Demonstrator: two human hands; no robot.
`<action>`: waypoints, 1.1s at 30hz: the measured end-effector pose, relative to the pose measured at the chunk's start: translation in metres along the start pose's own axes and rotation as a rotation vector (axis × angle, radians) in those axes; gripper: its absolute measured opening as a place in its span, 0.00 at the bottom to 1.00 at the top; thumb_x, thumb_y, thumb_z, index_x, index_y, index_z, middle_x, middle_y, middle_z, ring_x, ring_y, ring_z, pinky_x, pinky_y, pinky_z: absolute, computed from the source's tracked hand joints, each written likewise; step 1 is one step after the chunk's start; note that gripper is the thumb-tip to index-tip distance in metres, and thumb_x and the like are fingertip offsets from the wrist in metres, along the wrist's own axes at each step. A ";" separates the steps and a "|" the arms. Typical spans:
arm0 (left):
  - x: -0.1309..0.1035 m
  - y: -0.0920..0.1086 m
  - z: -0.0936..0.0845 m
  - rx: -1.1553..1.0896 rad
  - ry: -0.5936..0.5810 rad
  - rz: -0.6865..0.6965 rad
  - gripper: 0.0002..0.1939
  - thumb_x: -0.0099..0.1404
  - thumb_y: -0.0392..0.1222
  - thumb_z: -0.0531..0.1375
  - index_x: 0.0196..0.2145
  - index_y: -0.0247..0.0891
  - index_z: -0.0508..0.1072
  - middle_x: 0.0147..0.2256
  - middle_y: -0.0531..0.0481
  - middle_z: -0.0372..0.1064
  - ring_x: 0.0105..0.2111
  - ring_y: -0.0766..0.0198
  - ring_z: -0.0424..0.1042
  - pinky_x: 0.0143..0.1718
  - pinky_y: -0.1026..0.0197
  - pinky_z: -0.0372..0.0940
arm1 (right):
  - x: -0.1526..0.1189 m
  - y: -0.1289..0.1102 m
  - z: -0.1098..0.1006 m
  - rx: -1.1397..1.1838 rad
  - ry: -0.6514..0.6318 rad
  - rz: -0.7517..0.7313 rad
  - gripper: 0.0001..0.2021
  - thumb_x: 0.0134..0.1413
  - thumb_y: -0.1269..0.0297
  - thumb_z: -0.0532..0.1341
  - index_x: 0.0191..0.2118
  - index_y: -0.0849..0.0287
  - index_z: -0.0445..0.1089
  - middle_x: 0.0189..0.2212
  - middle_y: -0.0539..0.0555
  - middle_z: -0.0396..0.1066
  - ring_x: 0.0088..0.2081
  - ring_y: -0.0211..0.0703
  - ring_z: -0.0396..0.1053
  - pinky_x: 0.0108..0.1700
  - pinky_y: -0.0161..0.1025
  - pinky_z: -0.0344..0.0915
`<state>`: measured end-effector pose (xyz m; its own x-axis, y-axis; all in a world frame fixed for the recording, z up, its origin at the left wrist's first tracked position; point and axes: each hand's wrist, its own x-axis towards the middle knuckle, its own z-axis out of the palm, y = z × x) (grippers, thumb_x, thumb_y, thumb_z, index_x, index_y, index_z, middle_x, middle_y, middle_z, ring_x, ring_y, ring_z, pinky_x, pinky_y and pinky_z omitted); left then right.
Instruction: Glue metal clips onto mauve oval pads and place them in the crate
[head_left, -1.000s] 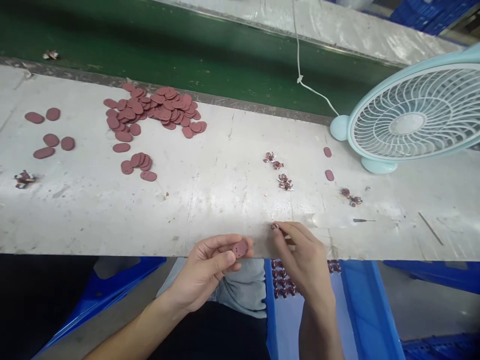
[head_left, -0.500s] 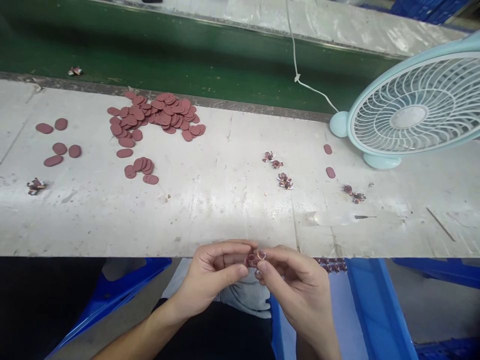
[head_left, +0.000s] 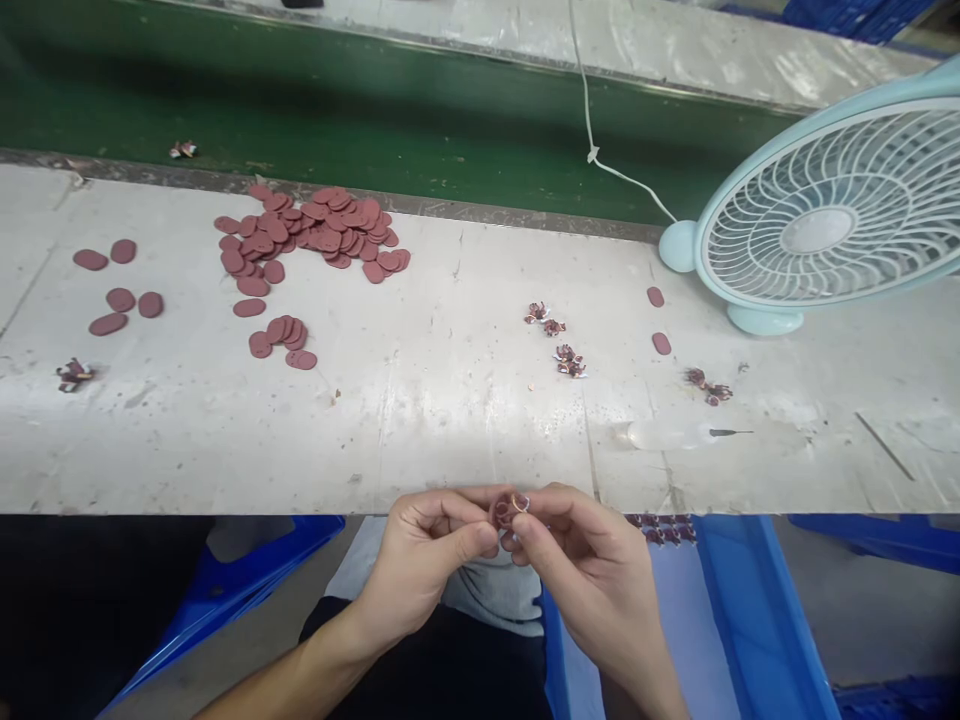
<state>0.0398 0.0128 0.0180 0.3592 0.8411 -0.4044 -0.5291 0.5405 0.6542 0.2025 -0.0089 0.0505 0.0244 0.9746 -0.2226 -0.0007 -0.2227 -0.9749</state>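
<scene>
Between my fingertips, just past the table's front edge, is a small dark red piece [head_left: 511, 508] with a light, shiny rim. My left hand [head_left: 427, 555] pinches its left side between thumb and fingers. On the right side, my right hand [head_left: 589, 570] grips it with thumb and index finger. The fingertips hide much of the piece. Similar small dark pieces [head_left: 570, 361] lie on the table ahead of my hands. Farther left is a pile of flat reddish oval discs [head_left: 330, 228], with a smaller group of discs [head_left: 281, 330] nearer me.
A light blue fan [head_left: 817, 232] stands at the right, its white cord [head_left: 592, 155] crossing the green strip [head_left: 465, 165] behind the table [head_left: 450, 400]. A clear bottle with a dark tip [head_left: 667, 434] lies at front right. Below is a blue tray [head_left: 765, 610] holding rows of small pieces.
The small piece on the green strip has moved right. The held piece has turned slightly between my fingertips, and my right hand has shifted slightly left.
</scene>
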 end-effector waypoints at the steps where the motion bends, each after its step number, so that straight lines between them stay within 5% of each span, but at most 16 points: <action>1: 0.000 0.000 0.000 -0.002 -0.003 0.000 0.03 0.59 0.33 0.71 0.28 0.39 0.83 0.43 0.46 0.83 0.33 0.63 0.81 0.33 0.66 0.75 | 0.000 0.001 0.001 0.009 0.004 -0.001 0.04 0.63 0.66 0.65 0.42 0.52 0.77 0.36 0.52 0.80 0.32 0.36 0.76 0.34 0.33 0.76; 11: 0.003 -0.003 -0.002 0.088 0.022 0.055 0.04 0.60 0.35 0.71 0.27 0.39 0.82 0.38 0.45 0.84 0.44 0.56 0.81 0.44 0.61 0.75 | -0.001 0.006 0.004 0.061 0.066 -0.035 0.05 0.63 0.66 0.65 0.43 0.52 0.78 0.37 0.52 0.80 0.33 0.38 0.78 0.35 0.34 0.77; 17: 0.002 -0.008 -0.002 0.207 -0.045 0.177 0.05 0.61 0.35 0.70 0.37 0.42 0.82 0.53 0.46 0.78 0.50 0.53 0.79 0.48 0.58 0.76 | -0.010 0.009 0.003 0.195 0.172 0.006 0.06 0.63 0.63 0.65 0.44 0.52 0.79 0.35 0.52 0.81 0.34 0.43 0.79 0.34 0.38 0.79; 20: 0.005 0.002 -0.005 0.387 -0.055 0.294 0.08 0.64 0.33 0.67 0.40 0.42 0.81 0.56 0.45 0.75 0.51 0.50 0.78 0.40 0.60 0.78 | -0.030 0.027 -0.026 0.212 0.366 0.033 0.06 0.60 0.60 0.67 0.42 0.53 0.78 0.33 0.52 0.81 0.30 0.44 0.79 0.29 0.39 0.78; 25: 0.019 0.027 -0.021 0.771 0.116 0.695 0.09 0.57 0.24 0.68 0.33 0.36 0.82 0.41 0.44 0.82 0.43 0.49 0.81 0.38 0.54 0.79 | -0.094 0.086 -0.118 -0.190 0.857 0.098 0.16 0.55 0.53 0.69 0.43 0.58 0.75 0.38 0.57 0.80 0.33 0.48 0.80 0.32 0.45 0.79; 29: 0.025 0.032 -0.034 0.898 0.082 0.803 0.12 0.53 0.22 0.69 0.33 0.35 0.83 0.37 0.45 0.82 0.38 0.52 0.82 0.37 0.53 0.79 | -0.137 0.149 -0.169 -0.408 0.879 0.295 0.17 0.56 0.53 0.68 0.42 0.62 0.75 0.36 0.58 0.79 0.36 0.50 0.79 0.39 0.49 0.79; 33: 0.024 0.027 -0.040 0.988 0.029 0.792 0.14 0.53 0.22 0.69 0.35 0.35 0.83 0.40 0.45 0.82 0.39 0.54 0.81 0.37 0.58 0.78 | -0.153 0.210 -0.181 -0.609 0.738 0.494 0.12 0.64 0.57 0.65 0.44 0.62 0.74 0.41 0.54 0.77 0.41 0.44 0.77 0.47 0.49 0.75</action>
<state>0.0035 0.0480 0.0006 0.1842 0.9330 0.3092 0.2113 -0.3448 0.9146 0.3791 -0.2094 -0.1189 0.7550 0.5639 -0.3347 0.3175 -0.7609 -0.5659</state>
